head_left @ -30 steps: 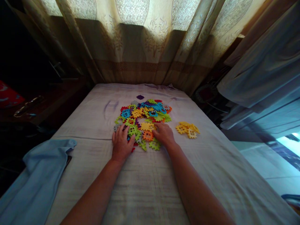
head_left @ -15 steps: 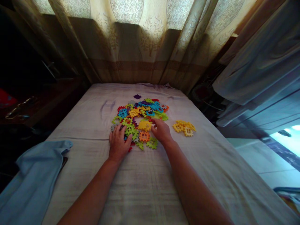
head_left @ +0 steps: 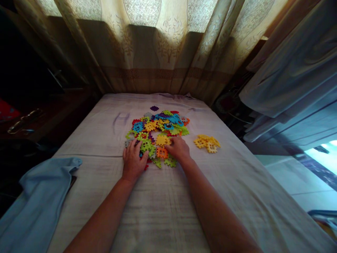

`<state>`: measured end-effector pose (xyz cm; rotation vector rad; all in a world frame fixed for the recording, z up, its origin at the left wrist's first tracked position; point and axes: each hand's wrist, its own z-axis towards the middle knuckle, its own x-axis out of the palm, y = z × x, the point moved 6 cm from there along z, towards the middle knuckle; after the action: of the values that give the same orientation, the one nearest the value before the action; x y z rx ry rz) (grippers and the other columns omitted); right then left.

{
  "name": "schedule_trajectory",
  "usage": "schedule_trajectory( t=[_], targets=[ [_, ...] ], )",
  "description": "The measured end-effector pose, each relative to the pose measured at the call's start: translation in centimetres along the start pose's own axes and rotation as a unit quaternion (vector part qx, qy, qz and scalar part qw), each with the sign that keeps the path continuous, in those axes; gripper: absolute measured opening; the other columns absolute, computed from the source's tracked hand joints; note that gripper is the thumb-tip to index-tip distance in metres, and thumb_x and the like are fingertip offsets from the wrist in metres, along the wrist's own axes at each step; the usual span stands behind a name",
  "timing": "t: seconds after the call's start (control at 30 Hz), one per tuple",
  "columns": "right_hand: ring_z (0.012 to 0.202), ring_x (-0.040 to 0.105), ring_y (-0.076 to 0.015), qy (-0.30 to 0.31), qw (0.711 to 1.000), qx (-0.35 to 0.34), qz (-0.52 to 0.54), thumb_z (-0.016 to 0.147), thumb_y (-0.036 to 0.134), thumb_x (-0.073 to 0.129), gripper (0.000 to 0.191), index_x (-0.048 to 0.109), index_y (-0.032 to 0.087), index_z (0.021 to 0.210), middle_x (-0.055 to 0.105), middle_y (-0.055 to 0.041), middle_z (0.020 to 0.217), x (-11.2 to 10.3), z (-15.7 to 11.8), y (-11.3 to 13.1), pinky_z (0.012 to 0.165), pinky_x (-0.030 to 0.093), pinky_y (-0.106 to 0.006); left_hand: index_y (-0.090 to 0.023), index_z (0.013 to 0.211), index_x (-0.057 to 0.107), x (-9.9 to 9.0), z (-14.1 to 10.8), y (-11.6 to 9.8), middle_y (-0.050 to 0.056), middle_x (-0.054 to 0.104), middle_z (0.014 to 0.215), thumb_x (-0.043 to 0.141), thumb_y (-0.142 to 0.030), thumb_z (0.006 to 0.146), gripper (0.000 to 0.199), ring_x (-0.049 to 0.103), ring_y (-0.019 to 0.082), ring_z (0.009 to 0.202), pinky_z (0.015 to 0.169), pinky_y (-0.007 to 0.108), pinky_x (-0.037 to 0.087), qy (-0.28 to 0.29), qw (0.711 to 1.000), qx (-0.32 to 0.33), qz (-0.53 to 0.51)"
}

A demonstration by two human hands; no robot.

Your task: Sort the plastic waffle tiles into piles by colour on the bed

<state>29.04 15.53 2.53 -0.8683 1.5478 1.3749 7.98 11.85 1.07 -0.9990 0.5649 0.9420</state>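
The yellow notched tile (head_left: 161,140) lies in the near part of the colourful tile pile (head_left: 150,125), just beyond the orange window tile (head_left: 162,153). The right hand (head_left: 179,148), partly curled, has its fingertips at the yellow notched tile's right edge; whether they grip cannot be told. The left hand (head_left: 133,160), fingers loosely spread, rests on the pile's near left side.

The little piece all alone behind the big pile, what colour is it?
Dark purple, in the head view.
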Motion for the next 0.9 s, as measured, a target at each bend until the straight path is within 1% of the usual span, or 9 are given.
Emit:
schedule_trajectory(
  t=[0.13,0.23,0.33,0.43,0.5,0.6,0.77,0.83,0.9],
  targets=[
    [0.09,0.065,-0.0182,0.013,0.997,0.023,0.073,0.083,0.035,0.065,0.029,0.065,0.023,0.11,0.072,-0.0028,0.1,-0.2,0.4,-0.4,0.075,0.047,-0.027,-0.018,0.128,0.058,0.0,0.0,0.1,0.016,0.05,0.144,0.048,-0.041,0.089,0.047,0.046,0.033,0.134,0.111,0.054,0.034,-0.001,1.0,0.004,0.0],
    [0.088,0.066,-0.0164,-0.008,0.996,0.025,0.089,0.086,0.027,0.06,0.023,0.069,0.022,0.106,0.074,-0.0024,0.095,-2.2,1.0,-1.8,0.075,0.046,-0.025,-0.019,0.129,0.057,0.1,0.1,0.2,0.016,0.05,0.144,0.048,-0.042,0.088,0.047,0.045,0.033,0.134,0.111,0.054,0.034,0.002,1.0,0.007,-0.002],
    [0.086,0.067,-0.0171,-0.06,0.993,0.059,0.077,0.086,0.026,0.056,0.024,0.071,0.02,0.105,0.074,-0.0042,0.094,-5.3,1.6,-5.2,0.075,0.047,-0.026,-0.02,0.128,0.057,0.1,0.1,0.2,0.015,0.05,0.144,0.049,-0.041,0.088,0.046,0.045,0.032,0.134,0.112,0.054,0.033,-0.001,1.0,0.004,-0.007],
    [0.086,0.067,-0.0193,-0.112,0.984,0.132,0.049,0.085,0.026,0.055,0.027,0.073,0.019,0.104,0.074,-0.0065,0.094,-7.7,1.8,-9.5,0.075,0.048,-0.028,-0.02,0.128,0.057,0.1,0.1,0.2,0.015,0.05,0.145,0.048,-0.041,0.088,0.046,0.044,0.033,0.135,0.113,0.055,0.032,-0.004,1.0,0.002,-0.011],
    [0.087,0.067,-0.0202,-0.123,0.977,0.172,0.035,0.084,0.026,0.055,0.028,0.073,0.018,0.104,0.074,-0.0077,0.096,-8.4,1.8,-11.8,0.075,0.048,-0.029,-0.02,0.128,0.057,0.0,0.1,0.2,0.015,0.05,0.145,0.048,-0.041,0.088,0.046,0.044,0.033,0.135,0.112,0.055,0.032,-0.001,1.0,0.003,-0.011],
    [0.089,0.067,-0.0207,-0.131,0.971,0.2,0.027,0.083,0.025,0.056,0.028,0.074,0.018,0.103,0.074,-0.0082,0.097,-8.6,1.6,-13.8,0.076,0.048,-0.029,-0.019,0.128,0.057,0.0,0.1,0.1,0.015,0.049,0.145,0.047,-0.042,0.089,0.047,0.045,0.033,0.134,0.113,0.054,0.032,0.003,1.0,0.005,-0.007],
    [0.098,0.066,-0.0233,-0.153,0.965,0.212,0.006,0.083,0.024,0.056,0.033,0.072,0.016,0.11,0.073,-0.0106,0.106,-9.2,1.2,-14.6,0.085,0.049,-0.033,-0.018,0.128,0.057,0.0,0.2,0.2,0.016,0.049,0.146,0.047,-0.042,0.089,0.047,0.045,0.033,0.134,0.113,0.053,0.032,0.014,1.0,0.004,0.002],
    [0.101,0.065,-0.024,-0.161,0.967,0.198,-0.005,0.084,0.025,0.055,0.034,0.071,0.016,0.113,0.072,-0.0113,0.11,-9.5,1.2,-14.0,0.087,0.048,-0.034,-0.019,0.128,0.057,0.0,0.2,0.2,0.015,0.049,0.146,0.047,-0.042,0.089,0.046,0.045,0.032,0.134,0.113,0.054,0.032,0.01,1.0,0.005,0.002],
    [0.101,0.065,-0.0239,-0.161,0.972,0.169,-0.011,0.087,0.027,0.053,0.033,0.072,0.018,0.112,0.072,-0.0107,0.111,-9.4,1.3,-12.7,0.088,0.048,-0.034,-0.02,0.128,0.057,0.0,0.1,0.1,0.014,0.049,0.146,0.047,-0.042,0.089,0.045,0.045,0.032,0.134,0.113,0.053,0.032,0.004,1.0,0.008,0.0]
  ],
)
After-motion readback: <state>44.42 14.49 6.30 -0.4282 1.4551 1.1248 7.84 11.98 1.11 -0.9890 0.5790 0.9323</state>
